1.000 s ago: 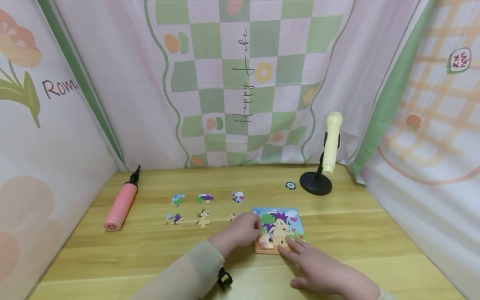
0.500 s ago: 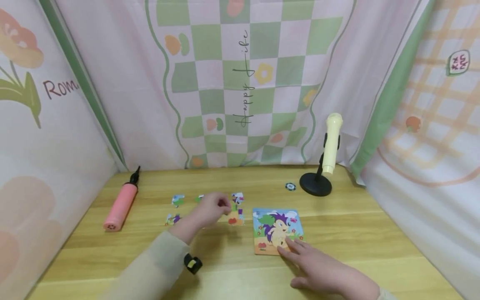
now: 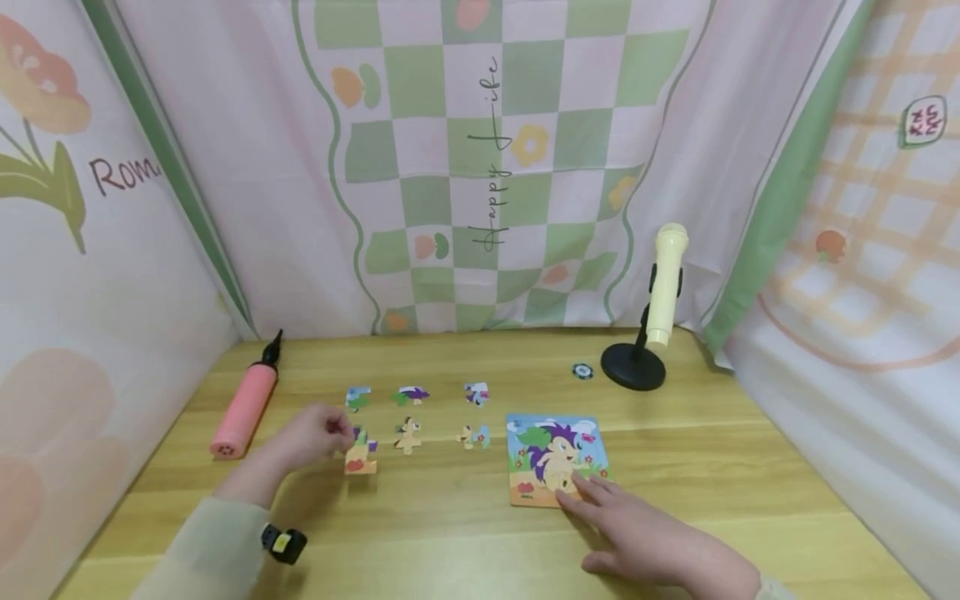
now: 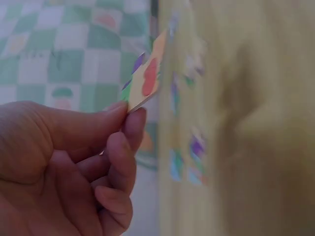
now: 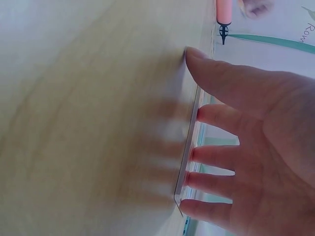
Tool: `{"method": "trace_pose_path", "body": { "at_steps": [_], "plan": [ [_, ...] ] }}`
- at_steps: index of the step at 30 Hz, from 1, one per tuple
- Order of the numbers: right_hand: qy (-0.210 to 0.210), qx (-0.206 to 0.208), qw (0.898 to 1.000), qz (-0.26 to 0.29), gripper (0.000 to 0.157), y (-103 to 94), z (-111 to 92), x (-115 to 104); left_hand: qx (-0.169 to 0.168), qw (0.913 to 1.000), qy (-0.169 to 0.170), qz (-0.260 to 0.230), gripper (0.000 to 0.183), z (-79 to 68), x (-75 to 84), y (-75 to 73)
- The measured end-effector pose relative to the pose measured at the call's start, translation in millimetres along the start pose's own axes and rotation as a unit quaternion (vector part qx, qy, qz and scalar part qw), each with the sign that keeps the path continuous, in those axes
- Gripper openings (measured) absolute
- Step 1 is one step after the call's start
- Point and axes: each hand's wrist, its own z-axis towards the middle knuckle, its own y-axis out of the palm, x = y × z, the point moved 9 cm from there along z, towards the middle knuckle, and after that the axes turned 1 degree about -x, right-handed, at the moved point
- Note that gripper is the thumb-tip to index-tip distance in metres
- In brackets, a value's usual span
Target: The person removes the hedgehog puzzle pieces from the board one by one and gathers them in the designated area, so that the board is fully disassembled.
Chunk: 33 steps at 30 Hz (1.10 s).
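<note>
We note the left hand (image 3: 311, 433) has carried one piece (image 3: 361, 457) from the board (image 3: 555, 462) toward the table's left edge, past the loose pieces.

Bare worktop (image 3: 465, 533) lies open between the left hand (image 3: 311, 433) and the right hand (image 3: 645, 542). Loose pieces (image 3: 408, 433) crowd the strip left of the board (image 3: 555, 458). The pump (image 3: 243, 408) blocks the far left side, and the stand (image 3: 633, 367) and chip (image 3: 582, 371) the back right. Fabric walls (image 3: 847, 333) close in on three sides.
</note>
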Motion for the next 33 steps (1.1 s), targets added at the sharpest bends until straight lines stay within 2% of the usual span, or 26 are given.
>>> {"method": "trace_pose_path", "body": {
  "at_steps": [3, 8, 14, 20, 23, 26, 28, 33],
  "plan": [
    [0.0, 0.0, 1.0, -0.002, 0.078, 0.3, 0.3, 0.2, -0.014, 0.9998, -0.015, 0.001, 0.009, -13.1, -21.9, 1.4],
    [-0.001, -0.001, 1.0, -0.001, 0.078, 0.7, 0.1, 0.0, -0.013, 0.9994, -0.03, 0.006, 0.007, -27.1, -48.1, 3.2],
    [0.004, -0.007, 1.0, 0.003, 0.078, 2.4, 0.4, 2.3, 0.005, 0.999, -0.044, 0.008, 0.007, -28.4, -58.6, 5.5],
    [0.002, -0.006, 1.0, 0.003, 0.078, 2.8, 1.2, 2.9, 0.026, 0.9966, -0.078, 0.006, 0.008, -19.0, -61.9, 6.8],
    [0.002, -0.006, 1.0, 0.003, 0.078, 3.0, 1.2, 3.1, 0.04, 0.9951, -0.09, -0.008, 0.009, -8.7, -50.6, 5.9],
    [0.003, -0.008, 1.0, 0.005, 0.078, 3.3, 1.1, 3.3, 0.047, 0.9954, -0.083, -0.009, 0.014, 6.4, -25.6, 8.2],
    [0.003, -0.009, 1.0, 0.006, 0.078, 3.3, 1.0, 3.4, 0.047, 0.9965, -0.068, -0.007, 0.02, 17.9, -3.6, 12.3],
    [-0.001, -0.004, 1.0, 0.003, 0.078, 1.4, 1.1, 2.3, 0.029, 0.9995, 0.008, 0.011, 0.033, 44.1, 64.9, 30.8]
  ]
}}
